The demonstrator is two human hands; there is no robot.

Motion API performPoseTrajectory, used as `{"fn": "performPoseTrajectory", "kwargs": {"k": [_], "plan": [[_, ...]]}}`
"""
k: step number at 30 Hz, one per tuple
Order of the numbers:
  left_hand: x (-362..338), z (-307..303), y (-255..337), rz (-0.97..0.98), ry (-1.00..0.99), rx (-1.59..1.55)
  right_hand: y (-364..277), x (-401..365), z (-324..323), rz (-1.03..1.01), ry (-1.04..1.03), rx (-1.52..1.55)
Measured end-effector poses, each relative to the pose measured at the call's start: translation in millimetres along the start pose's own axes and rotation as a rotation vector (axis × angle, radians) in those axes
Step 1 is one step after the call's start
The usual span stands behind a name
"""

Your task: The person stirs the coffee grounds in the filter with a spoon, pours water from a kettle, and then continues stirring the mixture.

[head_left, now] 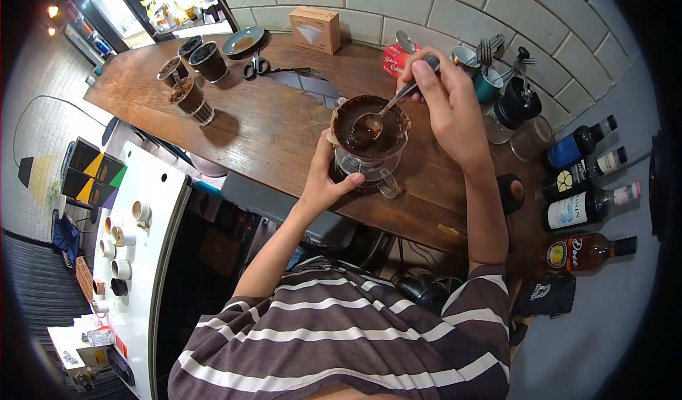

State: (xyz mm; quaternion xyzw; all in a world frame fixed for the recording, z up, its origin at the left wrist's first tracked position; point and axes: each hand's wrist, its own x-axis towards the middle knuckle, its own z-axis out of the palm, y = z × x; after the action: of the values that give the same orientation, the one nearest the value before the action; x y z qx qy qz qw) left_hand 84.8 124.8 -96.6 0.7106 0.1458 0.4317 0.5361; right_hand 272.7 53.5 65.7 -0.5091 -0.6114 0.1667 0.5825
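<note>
My right hand [444, 94] is closed on the dark handle of a metal spoon [394, 101]. The spoon's bowl rests in wet, dark coffee grounds [362, 119] inside a round dripper lined with a stained paper filter. That dripper sits on a clear glass server [387, 185] with a glass handle, on the wooden counter [273, 133]. My left hand [323, 180] wraps round the left side of the dripper and server, its thumb along the front; some of its fingers are hidden behind the glass.
Glasses of dark grounds [188, 101], a small plate [243, 40] and scissors [255, 66] are at the back left. A filter box [315, 30] stands by the wall. Cups with cutlery [489, 84] and several bottles [586, 209] line the right. White cups [121, 268] are on another table.
</note>
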Motion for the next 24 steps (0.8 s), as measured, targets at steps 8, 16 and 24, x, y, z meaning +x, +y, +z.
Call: {"fn": "performPoseTrajectory", "kwargs": {"k": [8, 16, 24], "plan": [[0, 1, 2, -0.009, 0.003, -0.009, -30, -13, 0, -0.221, -0.012, -0.154], [0, 0, 3, 0.012, 0.018, 0.029, -43, -22, 15, -0.407, -0.13, -0.29], [0, 2, 4, -0.011, 0.025, -0.041, -25, -18, 19, -0.308, -0.225, -0.379]]}}
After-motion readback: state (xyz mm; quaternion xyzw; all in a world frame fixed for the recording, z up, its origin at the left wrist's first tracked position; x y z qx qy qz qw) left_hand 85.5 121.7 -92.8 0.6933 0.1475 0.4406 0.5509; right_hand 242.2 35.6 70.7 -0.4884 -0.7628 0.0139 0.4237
